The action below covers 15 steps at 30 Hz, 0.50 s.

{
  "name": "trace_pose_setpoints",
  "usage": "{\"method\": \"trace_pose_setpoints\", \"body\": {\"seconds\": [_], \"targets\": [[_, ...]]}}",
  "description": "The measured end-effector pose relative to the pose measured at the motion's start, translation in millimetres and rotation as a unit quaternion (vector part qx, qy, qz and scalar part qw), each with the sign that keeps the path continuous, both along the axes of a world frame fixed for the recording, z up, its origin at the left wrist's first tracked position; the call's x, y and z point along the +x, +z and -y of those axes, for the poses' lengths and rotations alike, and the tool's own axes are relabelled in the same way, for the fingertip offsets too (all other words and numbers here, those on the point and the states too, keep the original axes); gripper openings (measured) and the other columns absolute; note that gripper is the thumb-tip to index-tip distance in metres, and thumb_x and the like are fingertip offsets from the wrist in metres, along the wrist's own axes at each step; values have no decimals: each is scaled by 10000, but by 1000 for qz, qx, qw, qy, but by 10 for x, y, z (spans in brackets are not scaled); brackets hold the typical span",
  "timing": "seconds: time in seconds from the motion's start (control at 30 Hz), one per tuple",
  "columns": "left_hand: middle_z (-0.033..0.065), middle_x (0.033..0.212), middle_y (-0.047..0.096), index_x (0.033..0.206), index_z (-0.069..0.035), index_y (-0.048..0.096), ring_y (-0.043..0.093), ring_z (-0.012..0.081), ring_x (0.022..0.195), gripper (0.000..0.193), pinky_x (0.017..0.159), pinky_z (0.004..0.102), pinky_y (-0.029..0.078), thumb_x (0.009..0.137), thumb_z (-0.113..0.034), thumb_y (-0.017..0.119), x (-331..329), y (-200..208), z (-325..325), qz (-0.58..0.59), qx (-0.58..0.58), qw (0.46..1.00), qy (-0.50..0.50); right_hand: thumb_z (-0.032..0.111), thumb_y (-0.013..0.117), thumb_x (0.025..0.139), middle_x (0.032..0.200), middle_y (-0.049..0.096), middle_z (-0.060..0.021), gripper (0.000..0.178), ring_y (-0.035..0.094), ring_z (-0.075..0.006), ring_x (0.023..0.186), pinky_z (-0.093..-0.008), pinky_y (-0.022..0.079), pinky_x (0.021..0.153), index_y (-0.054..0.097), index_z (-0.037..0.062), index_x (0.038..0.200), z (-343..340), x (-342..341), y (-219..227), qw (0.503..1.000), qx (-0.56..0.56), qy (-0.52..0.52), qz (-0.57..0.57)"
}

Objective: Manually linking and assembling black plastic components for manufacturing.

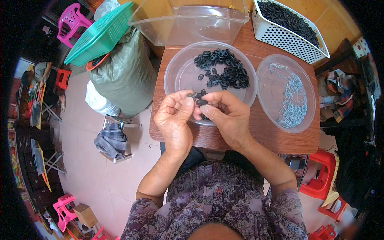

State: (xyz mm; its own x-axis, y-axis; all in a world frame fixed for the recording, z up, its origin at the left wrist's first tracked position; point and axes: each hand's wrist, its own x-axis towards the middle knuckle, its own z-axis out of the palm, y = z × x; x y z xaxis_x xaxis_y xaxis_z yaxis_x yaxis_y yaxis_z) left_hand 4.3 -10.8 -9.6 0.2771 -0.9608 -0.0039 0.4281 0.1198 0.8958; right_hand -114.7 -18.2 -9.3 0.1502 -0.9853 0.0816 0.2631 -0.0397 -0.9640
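Over the near rim of a clear round tub (170, 72), my two hands meet with fingertips nearly touching. In a pinch of thumb and fingers, my right hand (232, 118) holds a small black oval plastic part (201, 103). My left hand (175, 120) is also closed in a pinch right beside it; the tiny item at its fingertips is too small to name. Many black plastic parts (236, 72), some showing holes, lie heaped in the tub. To the right, a shallow round clear dish (268, 96) holds a scatter of small silvery screws (294, 100).
A white perforated basket (288, 44) full of black parts stands at the table's back right. Behind the tub is a clear rectangular bin (188, 24). Left of the wooden table (256, 140) stand a full woven sack (124, 76), green baskets (100, 36) and a stool with grey cloth (112, 141).
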Motion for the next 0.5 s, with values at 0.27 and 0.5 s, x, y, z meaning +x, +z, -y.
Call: {"method": "trace_pose_setpoints", "body": {"seconds": [0.27,0.5], "targets": [[56,735,587,939,41,554,539,81,592,106,536,190,439,850,-17,551,8,-25,22,40,13,999,22,62,614,806,770,625,-32,117,558,-59,705,-188,441,627,610,-23,886,75,-47,22,998,54,40,10],[20,753,582,931,19,564,525,55,624,104,550,183,426,843,-34,570,0,-27,28,137,3,990,13,140,601,794,684,618,-50,145,502,-65,579,-178,371,517,635,1,817,178,-81,29,987,144,54,-38]]}}
